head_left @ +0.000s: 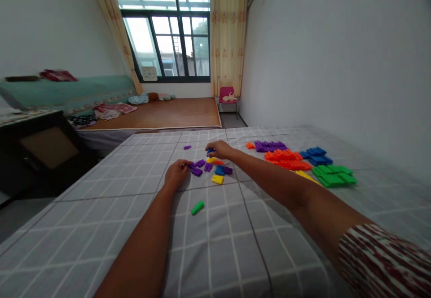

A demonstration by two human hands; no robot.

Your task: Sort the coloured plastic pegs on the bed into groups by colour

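My left hand (177, 172) is closed at the left edge of a loose cluster, its fingertips on a purple piece (190, 165). Beyond the cluster, my right hand (218, 148) has its fingers closed round a blue piece (210, 151). Between and in front of the hands lie several purple pieces (196, 171), a yellow piece (217, 179), another yellow one (211, 159), an orange piece (218, 162) and a blue piece (220, 170). A green piece (197, 207) lies nearer to me, and a single purple piece (187, 147) lies farther back.
On the right of the checked cloth (215, 244) are grouped purple (270, 146), orange (286, 159), blue (316, 156), yellow (307, 176) and green pieces (333, 175). A brown-topped bed (175, 114), a dark cabinet (47, 150) and a pink chair (226, 95) stand beyond.
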